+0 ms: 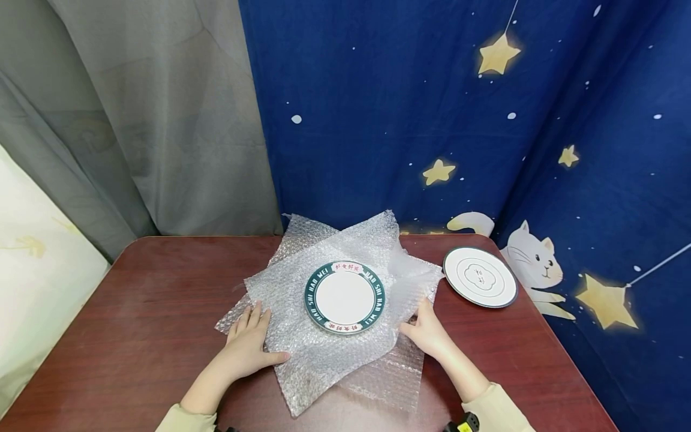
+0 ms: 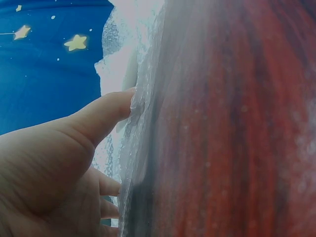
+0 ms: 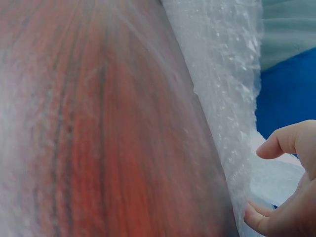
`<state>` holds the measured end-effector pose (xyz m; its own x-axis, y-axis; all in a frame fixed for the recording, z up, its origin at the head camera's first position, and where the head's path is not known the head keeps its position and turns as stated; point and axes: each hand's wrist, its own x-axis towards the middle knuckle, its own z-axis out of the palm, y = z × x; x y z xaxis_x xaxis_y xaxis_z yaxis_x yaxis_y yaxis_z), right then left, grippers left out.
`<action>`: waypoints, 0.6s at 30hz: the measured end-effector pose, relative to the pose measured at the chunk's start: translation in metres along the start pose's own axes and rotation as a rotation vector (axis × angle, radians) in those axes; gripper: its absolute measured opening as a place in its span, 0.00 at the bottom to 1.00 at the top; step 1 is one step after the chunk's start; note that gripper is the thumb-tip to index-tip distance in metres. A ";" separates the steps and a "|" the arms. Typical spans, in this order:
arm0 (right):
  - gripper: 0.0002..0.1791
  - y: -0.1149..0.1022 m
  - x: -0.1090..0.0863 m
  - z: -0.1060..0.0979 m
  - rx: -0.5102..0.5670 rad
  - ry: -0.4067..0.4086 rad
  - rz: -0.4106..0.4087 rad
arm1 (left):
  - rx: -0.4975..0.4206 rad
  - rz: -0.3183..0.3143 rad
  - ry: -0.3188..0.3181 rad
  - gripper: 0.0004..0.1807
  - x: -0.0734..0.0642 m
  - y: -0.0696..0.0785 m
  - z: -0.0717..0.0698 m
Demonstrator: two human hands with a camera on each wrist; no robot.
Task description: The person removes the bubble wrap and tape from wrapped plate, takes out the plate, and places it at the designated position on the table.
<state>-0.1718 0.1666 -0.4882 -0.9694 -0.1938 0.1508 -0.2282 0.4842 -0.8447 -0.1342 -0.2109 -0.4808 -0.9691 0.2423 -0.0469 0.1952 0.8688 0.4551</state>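
A round plate (image 1: 344,297) with a dark green lettered rim and red-and-white panels lies face up on a sheet of clear bubble wrap (image 1: 302,390). Another bubble wrap sheet (image 1: 388,375) lies crosswise beneath. My left hand (image 1: 245,345) rests at the left edge of the wrap with fingers spread and thumb out toward the plate. At the right edge, my right hand (image 1: 429,333) touches the wrap, its fingertips partly covered by a raised, creased flap (image 1: 412,273). In the right wrist view, the thumb (image 3: 270,147) stands apart from the fingers (image 3: 256,217), with no wrap pinched between them.
A second plate (image 1: 480,277), white with a dark rim and a printed centre, lies at the right edge of the reddish-brown table (image 1: 162,300). Behind the table hang a grey curtain (image 1: 178,120) and a blue star-patterned curtain (image 1: 378,120).
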 end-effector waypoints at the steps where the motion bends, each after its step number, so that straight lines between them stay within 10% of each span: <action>1: 0.26 0.001 0.000 -0.001 0.020 0.001 0.002 | 0.000 0.001 0.000 0.60 0.000 0.000 0.000; 10: 0.47 -0.005 0.000 -0.016 0.125 0.062 0.249 | -0.005 0.003 0.004 0.60 -0.001 0.000 -0.001; 18: 0.40 -0.011 0.008 -0.032 0.236 0.164 0.326 | -0.003 0.003 -0.003 0.60 0.000 -0.001 0.000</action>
<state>-0.1797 0.1870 -0.4612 -0.9933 0.0843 -0.0796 0.1006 0.2852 -0.9532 -0.1348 -0.2117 -0.4811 -0.9681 0.2461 -0.0479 0.1976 0.8667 0.4579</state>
